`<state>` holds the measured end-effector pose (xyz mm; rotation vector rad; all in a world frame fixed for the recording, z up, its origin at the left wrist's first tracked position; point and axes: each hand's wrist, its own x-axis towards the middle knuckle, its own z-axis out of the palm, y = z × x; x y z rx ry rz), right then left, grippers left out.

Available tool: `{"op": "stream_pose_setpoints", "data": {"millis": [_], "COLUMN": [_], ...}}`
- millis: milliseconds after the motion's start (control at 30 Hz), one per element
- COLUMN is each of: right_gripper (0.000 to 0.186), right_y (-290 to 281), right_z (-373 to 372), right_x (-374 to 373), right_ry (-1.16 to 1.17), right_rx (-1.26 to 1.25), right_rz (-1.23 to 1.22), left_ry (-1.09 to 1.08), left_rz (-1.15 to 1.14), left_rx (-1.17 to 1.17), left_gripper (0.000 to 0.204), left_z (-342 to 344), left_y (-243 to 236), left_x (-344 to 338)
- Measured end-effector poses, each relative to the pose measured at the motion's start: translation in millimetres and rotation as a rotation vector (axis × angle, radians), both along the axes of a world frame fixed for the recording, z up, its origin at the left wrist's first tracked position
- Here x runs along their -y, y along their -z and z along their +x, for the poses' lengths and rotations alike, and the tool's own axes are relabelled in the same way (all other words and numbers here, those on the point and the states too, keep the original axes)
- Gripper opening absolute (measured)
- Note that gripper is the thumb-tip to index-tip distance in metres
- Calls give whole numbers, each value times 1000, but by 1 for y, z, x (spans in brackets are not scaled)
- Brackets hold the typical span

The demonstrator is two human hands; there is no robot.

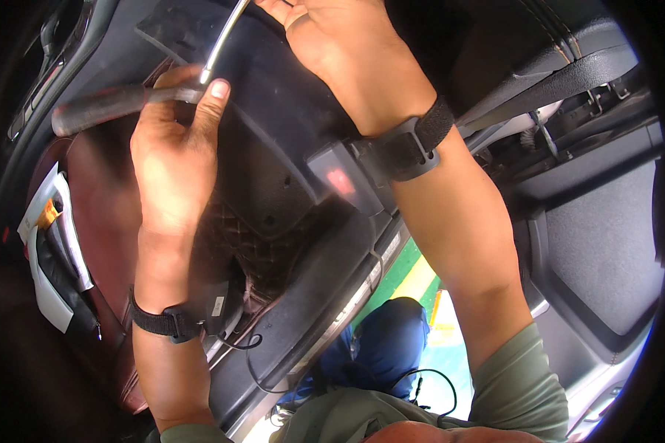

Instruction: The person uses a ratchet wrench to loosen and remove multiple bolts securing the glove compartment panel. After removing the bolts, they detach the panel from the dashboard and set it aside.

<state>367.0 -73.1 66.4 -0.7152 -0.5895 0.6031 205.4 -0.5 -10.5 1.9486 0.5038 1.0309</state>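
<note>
A ratchet wrench (100, 109) with a dark handle lies across my left hand (174, 155). The fingers are closed around its head and the thumb presses on top. From that head a shiny extension bar (224, 43) slants up and out past the top edge, so its far end is hidden. At that edge my right hand (336, 29) is bent inward with its fingers at the bar, closed on it as far as they show; part of them is cut off. Behind both hands is a dark plastic trim panel (270, 140) inside a car.
A dark red quilted floor mat (100, 192) carries papers and a black pouch (63, 258). At right are a seat edge (569, 74) and the open door panel (598, 236). The door sill (303, 332) crosses below, with thin cables (253, 369) hanging by my arms.
</note>
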Motion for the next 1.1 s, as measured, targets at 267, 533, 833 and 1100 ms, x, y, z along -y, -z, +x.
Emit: {"op": "stream_pose_setpoints", "data": {"millis": [267, 533, 833, 1100], "right_gripper": [27, 20, 17, 15], "right_y": [-1, -11, 0, 4], "right_z": [4, -4, 6, 5], "right_x": [1, 11, 0, 2], "right_ry": [-10, -86, -88, -104], "right_rx": [9, -13, -14, 5], "right_rz": [-10, 11, 77, 131], "left_ry": [325, 603, 182, 612], "left_rz": [-745, -957, -273, -917], "left_rx": [19, 135, 84, 107], "left_gripper": [45, 39, 27, 55], "left_z": [-6, -13, 2, -9], "left_y": [-22, -16, 10, -11], "left_x": [7, -14, 11, -11]}}
